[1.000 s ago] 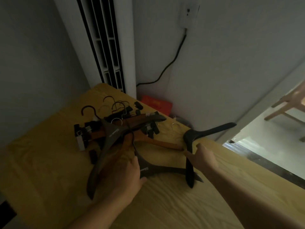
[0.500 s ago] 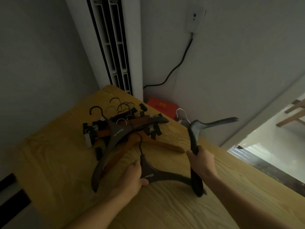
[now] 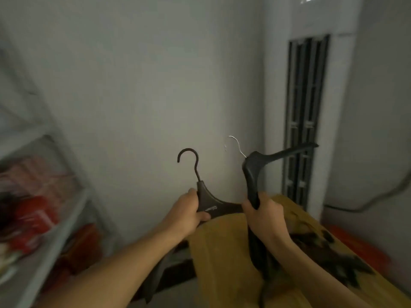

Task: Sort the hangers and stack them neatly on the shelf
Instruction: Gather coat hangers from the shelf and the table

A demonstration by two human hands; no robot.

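While each hand (image 3: 189, 213) (image 3: 264, 215) grips one, hangers (image 3: 208, 202) (image 3: 252, 174) rise above.

2 dark hangers (image 3: 209, 203) held aloft

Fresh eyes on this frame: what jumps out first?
Two dark hangers raised mid-frame against the pale wall: the left hand grips the black-hooked dark hanger, the right hand the silver-hooked black hanger. Lower right, the yellow wooden table carries a blurred pile of hangers; a grey shelf with red items stands at left.
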